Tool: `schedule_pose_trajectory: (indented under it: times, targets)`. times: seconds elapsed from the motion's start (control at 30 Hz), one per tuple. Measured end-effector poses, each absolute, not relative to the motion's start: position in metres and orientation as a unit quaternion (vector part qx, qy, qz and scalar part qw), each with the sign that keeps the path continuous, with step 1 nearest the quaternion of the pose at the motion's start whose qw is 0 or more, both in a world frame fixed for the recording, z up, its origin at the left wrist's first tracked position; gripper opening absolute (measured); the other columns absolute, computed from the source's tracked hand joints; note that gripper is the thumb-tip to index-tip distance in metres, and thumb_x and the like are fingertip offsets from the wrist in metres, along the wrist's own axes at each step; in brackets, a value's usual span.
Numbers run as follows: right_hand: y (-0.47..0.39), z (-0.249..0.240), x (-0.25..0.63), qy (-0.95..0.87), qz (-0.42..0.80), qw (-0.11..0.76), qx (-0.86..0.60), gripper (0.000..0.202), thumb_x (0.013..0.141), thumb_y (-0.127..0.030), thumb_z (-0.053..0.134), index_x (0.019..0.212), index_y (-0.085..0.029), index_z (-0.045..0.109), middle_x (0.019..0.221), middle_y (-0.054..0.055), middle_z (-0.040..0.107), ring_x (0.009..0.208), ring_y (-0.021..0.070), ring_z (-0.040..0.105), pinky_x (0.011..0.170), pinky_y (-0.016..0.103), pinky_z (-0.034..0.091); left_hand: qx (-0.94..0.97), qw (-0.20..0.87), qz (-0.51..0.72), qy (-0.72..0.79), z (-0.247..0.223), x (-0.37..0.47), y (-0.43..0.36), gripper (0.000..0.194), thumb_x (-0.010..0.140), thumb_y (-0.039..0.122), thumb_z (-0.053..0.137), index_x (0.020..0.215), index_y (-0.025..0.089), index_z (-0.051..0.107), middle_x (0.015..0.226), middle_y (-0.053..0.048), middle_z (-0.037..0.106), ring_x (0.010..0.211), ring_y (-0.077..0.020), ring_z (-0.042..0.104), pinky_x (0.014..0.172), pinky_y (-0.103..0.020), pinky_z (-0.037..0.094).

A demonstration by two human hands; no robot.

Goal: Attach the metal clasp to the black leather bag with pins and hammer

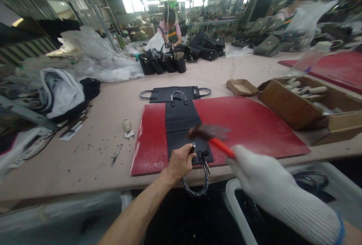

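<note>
My bare left hand (181,162) is closed around a short metal punch (193,147), held upright over a black leather bag panel (182,118). In my right hand (254,169), which wears a white knitted glove, is a hammer (220,146) with a red handle; its head is smeared by motion and hovers just above and to the right of the punch. The panel lies on a red board (246,124). A braided handle (198,191) hangs from its near end over the table edge, and another braided handle (178,95) is at its far end.
A second black panel (161,95) lies beyond the board. Cardboard boxes (294,103) stand to the right. On the left are a pen-like metal tool (116,154) and a spool-like object (127,126). Black bags (162,62) stand farther back near a person (169,30). A white bin (236,199) is below the edge.
</note>
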State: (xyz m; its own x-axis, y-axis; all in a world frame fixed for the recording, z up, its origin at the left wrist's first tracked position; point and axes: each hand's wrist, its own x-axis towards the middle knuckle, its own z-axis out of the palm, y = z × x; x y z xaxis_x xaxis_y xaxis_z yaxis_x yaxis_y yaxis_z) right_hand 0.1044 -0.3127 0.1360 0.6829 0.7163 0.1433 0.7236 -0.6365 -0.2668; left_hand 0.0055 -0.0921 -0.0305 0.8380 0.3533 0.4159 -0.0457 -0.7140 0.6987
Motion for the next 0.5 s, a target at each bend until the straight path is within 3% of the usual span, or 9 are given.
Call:
schedule_pose_trajectory:
  times: [0.13, 0.3, 0.5]
  targets:
    - [-0.314, 0.129, 0.115, -0.415, 0.030, 0.081, -0.906, 0.023, 0.095, -0.043, 0.044, 0.081, -0.025, 0.052, 0.064, 0.006, 0.063, 0.055, 0.0234, 0.059, 0.056, 0.033, 0.028, 0.882, 0.375, 0.275, 0.079, -0.032, 0.006, -0.092, 0.012, 0.092, 0.013, 0.056, 0.098, 0.021, 0.063, 0.086, -0.005, 0.072, 0.076, -0.0186, 0.071, 0.071, -0.027, 0.053]
    - [-0.283, 0.108, 0.134, -0.378, 0.102, 0.160, -0.906, 0.025, 0.100, -0.037, 0.041, 0.082, -0.023, 0.051, 0.075, 0.005, 0.066, 0.069, 0.0200, 0.062, 0.063, 0.030, 0.036, 0.879, 0.387, 0.265, 0.085, -0.029, 0.004, -0.089, 0.011, 0.092, 0.014, 0.058, 0.096, 0.022, 0.063, 0.086, -0.004, 0.072, 0.078, -0.0187, 0.071, 0.074, -0.027, 0.054]
    - [-0.220, 0.044, 0.149, -0.334, 0.170, 0.153, -0.914, 0.025, 0.091, -0.041, 0.059, 0.090, -0.017, 0.065, 0.083, 0.008, 0.070, 0.075, 0.0201, 0.064, 0.061, 0.028, 0.035, 0.858, 0.438, 0.253, 0.088, -0.024, 0.002, -0.085, 0.008, 0.091, 0.018, 0.060, 0.095, 0.022, 0.066, 0.089, -0.004, 0.075, 0.082, -0.0183, 0.072, 0.079, -0.028, 0.057]
